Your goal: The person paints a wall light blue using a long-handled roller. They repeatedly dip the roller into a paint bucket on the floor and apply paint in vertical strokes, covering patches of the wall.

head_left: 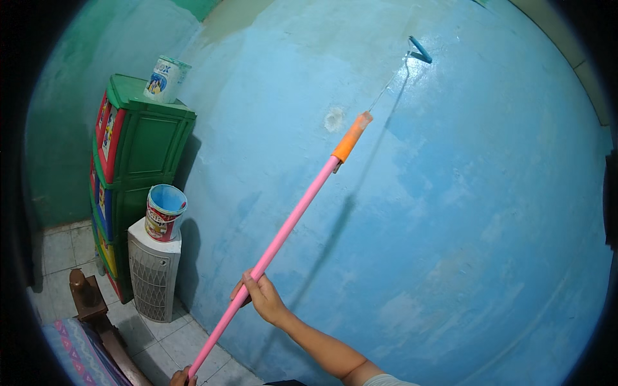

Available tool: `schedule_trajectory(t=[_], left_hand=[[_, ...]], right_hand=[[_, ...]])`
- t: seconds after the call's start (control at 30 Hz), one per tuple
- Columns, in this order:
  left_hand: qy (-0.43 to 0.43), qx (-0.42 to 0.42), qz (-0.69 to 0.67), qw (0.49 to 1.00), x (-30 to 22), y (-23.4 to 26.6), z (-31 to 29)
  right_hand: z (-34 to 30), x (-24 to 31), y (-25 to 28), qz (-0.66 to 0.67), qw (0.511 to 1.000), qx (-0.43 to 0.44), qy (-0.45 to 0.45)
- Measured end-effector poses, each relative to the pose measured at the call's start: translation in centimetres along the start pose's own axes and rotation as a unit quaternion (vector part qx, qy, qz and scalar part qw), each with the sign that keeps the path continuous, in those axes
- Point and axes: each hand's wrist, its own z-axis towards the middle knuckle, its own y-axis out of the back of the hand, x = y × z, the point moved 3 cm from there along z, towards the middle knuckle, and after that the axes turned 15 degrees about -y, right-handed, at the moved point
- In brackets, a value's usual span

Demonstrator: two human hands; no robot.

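A paint roller with a blue sleeve (421, 50) rests against the upper part of the light-blue wall (412, 257), where the paint looks wet and shiny. Its thin wire frame runs down into an orange handle (351, 138), which is fixed to the top of a long pink pole (290, 226). My right hand (262, 299) is closed around the lower half of the pole. At the bottom edge of the picture, my left hand (183, 377) grips the pole's lower end, only partly in view. The pole slants up to the right.
To the left stands a green drawer cabinet (151, 151) with a white paint bucket (166, 80) on top. A blue-stained paint bucket (165, 212) sits on a grey-white appliance (153, 273). A wooden bed frame (90, 297) with patterned fabric (80, 354) fills the lower left, over tiled floor.
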Motion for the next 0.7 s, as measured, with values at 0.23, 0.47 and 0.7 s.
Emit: schedule_trajectory(t=[0.23, 0.47, 0.7], left_hand=[[-0.009, -0.011, -0.017, 1.000, -3.7, 0.1, 2.4], [-0.033, -0.004, 0.001, 0.999, -0.8, -1.4, 1.6], [0.034, 0.082, -0.014, 0.996, 2.4, -0.4, -6.6]], right_hand=[[-0.3, 2.9, 2.3, 0.013, 0.999, -0.021, 0.041], [-0.3, 1.2, 2.5, 0.010, 0.999, -0.022, 0.020], [-4.0, -8.2, -2.1, 0.007, 0.996, 0.023, -0.084]])
